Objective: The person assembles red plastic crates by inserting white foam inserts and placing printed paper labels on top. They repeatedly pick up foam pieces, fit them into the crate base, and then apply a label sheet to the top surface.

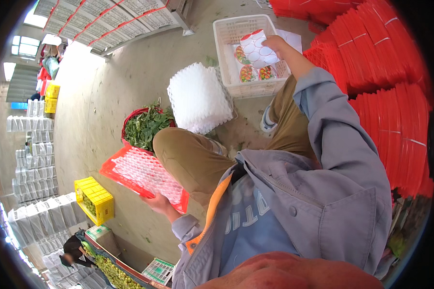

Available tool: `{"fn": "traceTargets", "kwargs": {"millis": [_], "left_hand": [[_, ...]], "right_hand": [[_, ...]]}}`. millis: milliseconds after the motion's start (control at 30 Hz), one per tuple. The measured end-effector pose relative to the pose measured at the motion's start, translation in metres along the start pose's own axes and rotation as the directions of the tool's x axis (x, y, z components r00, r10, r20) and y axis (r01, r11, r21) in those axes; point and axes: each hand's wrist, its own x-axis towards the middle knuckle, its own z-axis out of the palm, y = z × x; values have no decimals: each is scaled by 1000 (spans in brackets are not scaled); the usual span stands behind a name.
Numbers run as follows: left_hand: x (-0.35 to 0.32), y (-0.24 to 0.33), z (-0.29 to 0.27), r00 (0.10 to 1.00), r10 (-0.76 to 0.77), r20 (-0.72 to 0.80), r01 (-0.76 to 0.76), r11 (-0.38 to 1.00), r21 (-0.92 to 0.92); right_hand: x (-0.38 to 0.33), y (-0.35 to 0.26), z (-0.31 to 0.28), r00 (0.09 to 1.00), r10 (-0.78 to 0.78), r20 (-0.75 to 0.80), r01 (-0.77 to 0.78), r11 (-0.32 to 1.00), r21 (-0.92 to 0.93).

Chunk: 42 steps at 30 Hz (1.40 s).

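My left hand (pixel 160 204) is closed on the near edge of a shallow red plastic basket (pixel 112 166). White foam netting (pixel 147 172) lines this basket, which is held tilted beside my left knee. My right hand (pixel 275 44) reaches forward and pinches a white sheet of round labels (pixel 258 52), some of its circles blank. Beneath that sheet stands a white plastic crate (pixel 219 43). More round labels with a colourful fruit picture (pixel 249 73) lie inside the crate. A thick stack of white foam netting (pixel 197 98) sits on the floor between the crate and my left knee.
A red basket of green leaves (pixel 149 127) is left of the foam stack. Tall stacks of red baskets (pixel 378 45) rise at the right. A yellow crate (pixel 101 195), green grapes (pixel 115 275) and a person in black (pixel 77 249) are at the lower left.
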Motion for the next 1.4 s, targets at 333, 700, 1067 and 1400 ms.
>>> {"fn": "traceTargets", "kwargs": {"millis": [333,700,1067,1400], "left_hand": [[20,26,-16,959,218,-181,-233,970,-69],[12,127,-61,837,320,-444,-402,910,-103],[-71,190,-73,726,618,-302,-682,702,-204],[-166,-85,-122,950,-289,-121,291,957,0]], "right_hand": [[26,15,1,853,-238,-464,-154,735,-660],[-305,-118,205,288,-666,688,658,660,363],[-432,-172,313,622,-572,534,108,739,665],[-352,-210,346,523,-433,734,-120,816,566]]}}
